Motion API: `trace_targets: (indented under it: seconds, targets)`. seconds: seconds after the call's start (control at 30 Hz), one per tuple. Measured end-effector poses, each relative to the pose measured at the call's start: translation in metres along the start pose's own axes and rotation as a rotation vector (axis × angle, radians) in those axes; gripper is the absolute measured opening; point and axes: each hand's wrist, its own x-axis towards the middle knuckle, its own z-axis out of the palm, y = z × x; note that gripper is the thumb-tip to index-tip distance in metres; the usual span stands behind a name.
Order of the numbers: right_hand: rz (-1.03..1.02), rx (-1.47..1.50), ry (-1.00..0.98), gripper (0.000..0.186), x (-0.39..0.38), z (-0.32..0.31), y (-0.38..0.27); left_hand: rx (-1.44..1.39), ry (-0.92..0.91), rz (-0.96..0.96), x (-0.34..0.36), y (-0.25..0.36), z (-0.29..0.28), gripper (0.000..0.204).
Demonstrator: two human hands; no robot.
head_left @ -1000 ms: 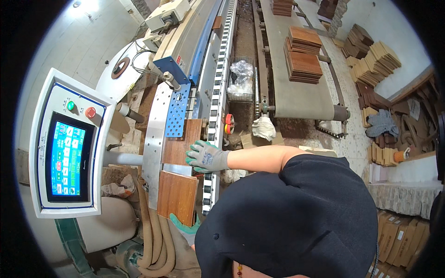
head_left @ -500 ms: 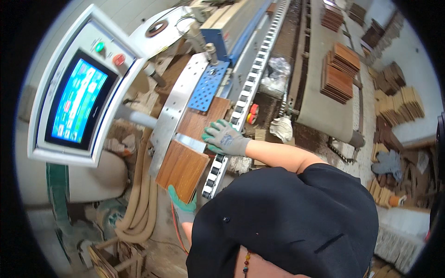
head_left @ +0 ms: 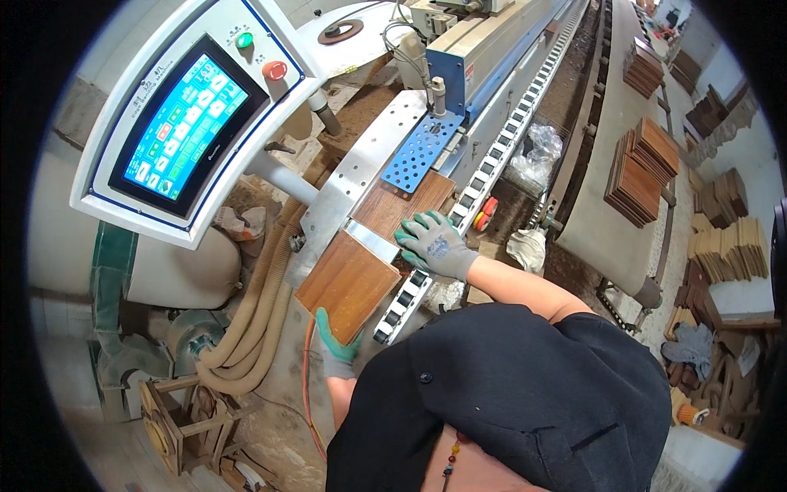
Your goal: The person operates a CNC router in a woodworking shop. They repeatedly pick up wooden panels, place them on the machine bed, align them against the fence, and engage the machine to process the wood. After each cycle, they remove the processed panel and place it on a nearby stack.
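Panels: two brown wooden panels lie in line on the feed surface [head_left: 344,176] of a long machine. The near panel [head_left: 348,283] sits at the machine's near end. The far panel [head_left: 402,205] lies just beyond it, its far end under a blue perforated plate [head_left: 422,152]. A narrow metal bar [head_left: 373,240] crosses between the two panels.

Head view, hands: both wear grey gloves with green palms. The left hand [head_left: 336,344] grips the near edge of the near panel, fingers curled up around that edge. The right hand [head_left: 434,244] lies flat, fingers spread, on the far panel, right beside the chain track [head_left: 471,201] that runs along the machine. The hands are apart, one on each panel.

Head view, surroundings: a touch screen [head_left: 176,127] in a white housing stands left of the surface, with a green button [head_left: 243,39] and a red button [head_left: 275,70] above it. Beige hoses [head_left: 262,303] run down below the surface. To the right, a conveyor belt [head_left: 611,156] carries stacks of panels [head_left: 639,168]. More stacks [head_left: 730,238] lie on the floor further right.
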Motion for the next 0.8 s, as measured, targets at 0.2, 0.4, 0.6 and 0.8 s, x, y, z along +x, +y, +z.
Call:
trace_targets:
  seconds: [0.2, 0.4, 0.6, 0.8]
  targets:
    - [0.073, -0.055, -0.023, 0.042, 0.004, -0.002, 0.026, -0.031, -0.110, 0.046, -0.009, 0.005, 0.007, 0.072]
    - [0.140, -0.139, -0.081, 0.043, 0.006, -0.003, 0.074, -0.141, -0.032, -0.063, -0.005, 0.006, 0.009, 0.074]
    - [0.241, -0.217, -0.088, 0.043, 0.007, -0.007, 0.125, -0.171, 0.006, -0.083, -0.007, 0.009, 0.012, 0.065]
    - [0.408, -0.277, -0.038, 0.043, 0.014, -0.012, 0.159, -0.114, -0.076, -0.047, -0.012, 0.010, 0.006, 0.067]
